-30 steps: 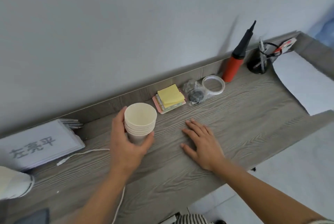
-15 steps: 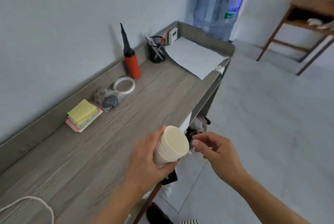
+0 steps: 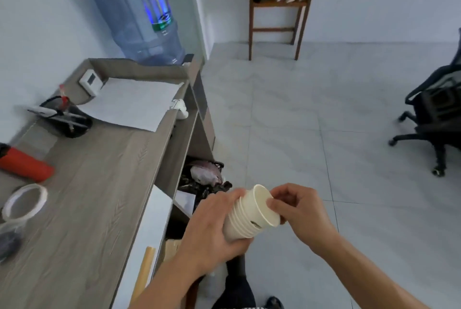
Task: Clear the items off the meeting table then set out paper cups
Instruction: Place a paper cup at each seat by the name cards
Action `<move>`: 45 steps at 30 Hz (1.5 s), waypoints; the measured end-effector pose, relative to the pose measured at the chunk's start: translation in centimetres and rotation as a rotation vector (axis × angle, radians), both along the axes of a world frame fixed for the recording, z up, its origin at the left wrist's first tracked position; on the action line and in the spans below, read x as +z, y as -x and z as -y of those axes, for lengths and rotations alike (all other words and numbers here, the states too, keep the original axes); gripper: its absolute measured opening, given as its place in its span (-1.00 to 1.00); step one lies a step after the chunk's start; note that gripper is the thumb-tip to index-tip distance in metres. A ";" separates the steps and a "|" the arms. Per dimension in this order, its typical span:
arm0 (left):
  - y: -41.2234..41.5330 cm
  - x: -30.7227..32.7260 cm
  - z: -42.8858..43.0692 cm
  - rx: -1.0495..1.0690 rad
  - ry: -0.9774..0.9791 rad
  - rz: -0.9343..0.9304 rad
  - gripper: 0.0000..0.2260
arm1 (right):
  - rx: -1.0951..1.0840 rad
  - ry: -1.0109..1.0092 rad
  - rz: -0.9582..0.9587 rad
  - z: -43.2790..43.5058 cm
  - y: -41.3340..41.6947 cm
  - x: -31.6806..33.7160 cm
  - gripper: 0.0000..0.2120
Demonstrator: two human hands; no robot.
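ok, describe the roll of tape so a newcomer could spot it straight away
Start at the grey wood-grain counter along the left wall. Near its left edge, below the red pump lying there, sits the roll of tape. It is the only white open ring, lying flat beside a clear plastic bag.

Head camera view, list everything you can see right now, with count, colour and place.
paper cups: one nested stack, cream, held over the floor
shelf: one, grey wood, left
paper sheet: one, white, far end of shelf
pen holder: one, black, on shelf beside the sheet
pump: one, red, left edge of shelf
tape roll: one, clear, on shelf near the pump
water bottle: one, blue, behind shelf
side table: one, brown, far wall
office chair: one, black, right
left hand: grip around the stack
right hand: fingertips on top cup's rim
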State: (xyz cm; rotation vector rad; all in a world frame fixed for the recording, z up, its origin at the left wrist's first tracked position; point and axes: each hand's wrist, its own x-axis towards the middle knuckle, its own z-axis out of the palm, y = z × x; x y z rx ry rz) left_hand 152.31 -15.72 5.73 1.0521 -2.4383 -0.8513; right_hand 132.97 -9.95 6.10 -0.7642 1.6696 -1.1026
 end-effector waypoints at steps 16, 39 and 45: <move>22.7 -1.1 14.5 -0.579 -0.076 0.176 -0.31 | -0.707 0.104 0.190 3.0 14.0 -0.8 -0.27; 67.9 -1.6 13.8 -0.459 -0.566 -0.080 -0.36 | -1.298 0.185 -0.115 -9.3 54.2 -2.8 -0.62; 82.0 -3.8 14.5 -0.506 -0.606 -0.064 -0.30 | -1.343 0.117 -0.214 -9.3 65.5 -3.9 -0.55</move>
